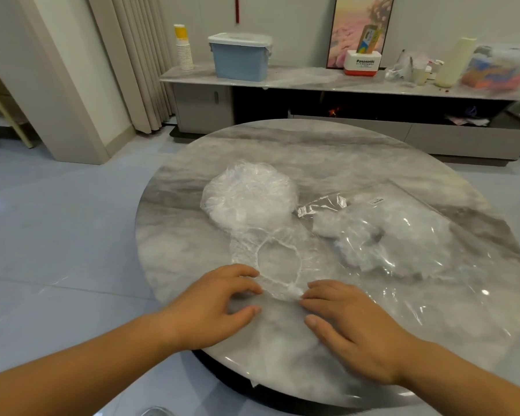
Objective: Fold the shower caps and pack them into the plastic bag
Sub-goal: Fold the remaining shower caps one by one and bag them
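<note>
On a round grey marble table (327,151), a clear crinkled shower cap (279,262) lies flat. The left hand (216,301) and right hand (351,328), fingers loosely spread, press its near rim (pressing, not pinching). A heap of clear caps (249,193) sits beyond, with the clear plastic bag (403,235) to the right. A long grey sideboard (312,81) lines the wall.

A single wide-angle view from the person's head, facing forward and down, close over the table (327,151), the sideboard (201,109) farther off behind
</note>
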`<state>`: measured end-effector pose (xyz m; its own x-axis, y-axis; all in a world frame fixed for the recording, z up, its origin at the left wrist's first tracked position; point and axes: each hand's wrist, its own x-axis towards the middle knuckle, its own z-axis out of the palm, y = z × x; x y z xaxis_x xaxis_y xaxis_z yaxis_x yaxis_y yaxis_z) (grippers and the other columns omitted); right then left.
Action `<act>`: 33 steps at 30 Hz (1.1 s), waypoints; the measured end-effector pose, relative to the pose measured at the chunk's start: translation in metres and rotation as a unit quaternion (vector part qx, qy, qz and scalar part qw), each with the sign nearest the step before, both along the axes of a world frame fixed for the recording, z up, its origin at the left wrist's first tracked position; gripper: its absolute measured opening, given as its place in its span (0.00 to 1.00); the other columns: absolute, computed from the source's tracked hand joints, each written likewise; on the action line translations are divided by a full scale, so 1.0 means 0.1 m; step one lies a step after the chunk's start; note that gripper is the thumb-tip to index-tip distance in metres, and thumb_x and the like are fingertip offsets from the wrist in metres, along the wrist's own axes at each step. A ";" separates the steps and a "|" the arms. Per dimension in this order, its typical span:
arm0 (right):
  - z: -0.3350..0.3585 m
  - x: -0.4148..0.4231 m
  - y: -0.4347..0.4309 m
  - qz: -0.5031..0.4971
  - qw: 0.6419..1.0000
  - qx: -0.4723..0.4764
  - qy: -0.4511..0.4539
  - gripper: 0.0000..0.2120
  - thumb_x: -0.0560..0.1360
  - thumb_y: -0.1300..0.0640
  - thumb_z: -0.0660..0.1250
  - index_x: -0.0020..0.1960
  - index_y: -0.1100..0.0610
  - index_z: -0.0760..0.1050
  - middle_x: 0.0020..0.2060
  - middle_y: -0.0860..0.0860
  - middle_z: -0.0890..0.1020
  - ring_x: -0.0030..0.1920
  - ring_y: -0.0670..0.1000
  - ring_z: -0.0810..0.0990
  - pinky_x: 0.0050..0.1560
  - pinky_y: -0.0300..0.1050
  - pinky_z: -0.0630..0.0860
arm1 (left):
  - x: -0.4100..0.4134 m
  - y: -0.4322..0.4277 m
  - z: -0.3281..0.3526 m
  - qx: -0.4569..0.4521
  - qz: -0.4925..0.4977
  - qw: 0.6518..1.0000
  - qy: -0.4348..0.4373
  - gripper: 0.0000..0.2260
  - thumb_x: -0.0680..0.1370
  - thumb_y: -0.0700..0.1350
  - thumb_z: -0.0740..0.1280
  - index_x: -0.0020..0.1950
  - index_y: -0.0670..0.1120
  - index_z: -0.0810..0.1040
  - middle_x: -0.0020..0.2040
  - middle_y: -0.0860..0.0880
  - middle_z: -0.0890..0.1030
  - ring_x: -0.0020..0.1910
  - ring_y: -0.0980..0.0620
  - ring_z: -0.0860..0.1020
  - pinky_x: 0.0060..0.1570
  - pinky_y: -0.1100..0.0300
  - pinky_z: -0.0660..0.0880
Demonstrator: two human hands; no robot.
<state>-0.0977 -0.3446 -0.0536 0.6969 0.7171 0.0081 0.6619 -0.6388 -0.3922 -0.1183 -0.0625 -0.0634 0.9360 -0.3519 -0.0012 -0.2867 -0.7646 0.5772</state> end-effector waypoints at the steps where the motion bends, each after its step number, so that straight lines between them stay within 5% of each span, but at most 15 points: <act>1: 0.01 -0.01 -0.03 0.003 1.000 0.020 0.003 0.34 0.82 0.34 0.42 0.61 0.51 0.80 0.59 0.41 0.80 0.68 0.42 0.71 0.70 0.37 0.63 | 0.00 -0.01 0.00 -0.021 0.012 1.000 0.001 0.15 0.78 0.57 0.69 0.64 0.57 0.80 0.70 0.64 0.70 0.68 0.68 0.68 0.69 0.67 0.66; 9: 0.06 -0.07 -0.07 -0.086 0.967 0.191 0.144 0.22 0.78 0.39 0.56 0.48 0.53 0.83 0.45 0.43 0.83 0.51 0.46 0.82 0.54 0.43 0.76 | -0.03 -0.11 0.03 -0.086 0.047 0.994 0.058 0.12 0.74 0.52 0.75 0.56 0.57 0.81 0.51 0.61 0.82 0.54 0.63 0.80 0.58 0.62 0.76; 14: 0.13 -0.04 0.01 -0.159 0.924 0.273 0.217 0.13 0.78 0.47 0.64 0.50 0.50 0.86 0.43 0.40 0.84 0.44 0.43 0.82 0.48 0.33 0.75 | 0.03 -0.17 0.08 -0.178 0.157 0.966 0.103 0.08 0.73 0.47 0.78 0.48 0.51 0.81 0.42 0.51 0.84 0.40 0.55 0.82 0.47 0.59 0.80; 18: 0.02 0.07 0.08 -0.198 0.929 0.235 0.207 0.06 0.79 0.52 0.69 0.54 0.47 0.84 0.45 0.37 0.84 0.41 0.42 0.82 0.45 0.33 0.74 | 0.12 -0.19 0.07 -0.184 0.194 0.955 0.129 0.09 0.71 0.46 0.79 0.46 0.48 0.82 0.35 0.52 0.83 0.32 0.58 0.79 0.39 0.60 0.80; 25: -0.07 0.21 0.10 -0.111 0.982 0.117 0.095 0.16 0.80 0.51 0.68 0.68 0.43 0.75 0.59 0.34 0.75 0.56 0.31 0.73 0.52 0.27 0.68 | 0.28 -0.19 0.01 -0.135 0.210 0.957 0.147 0.11 0.70 0.47 0.80 0.46 0.49 0.81 0.38 0.46 0.83 0.31 0.57 0.78 0.37 0.58 0.79; 33: -0.11 0.16 0.07 -0.066 0.992 0.054 0.088 0.11 0.83 0.51 0.62 0.62 0.46 0.79 0.58 0.39 0.72 0.48 0.34 0.75 0.48 0.25 0.67 | 0.31 -0.13 0.02 -0.125 0.202 0.956 0.172 0.13 0.70 0.44 0.80 0.47 0.45 0.78 0.36 0.47 0.79 0.29 0.55 0.76 0.29 0.59 0.78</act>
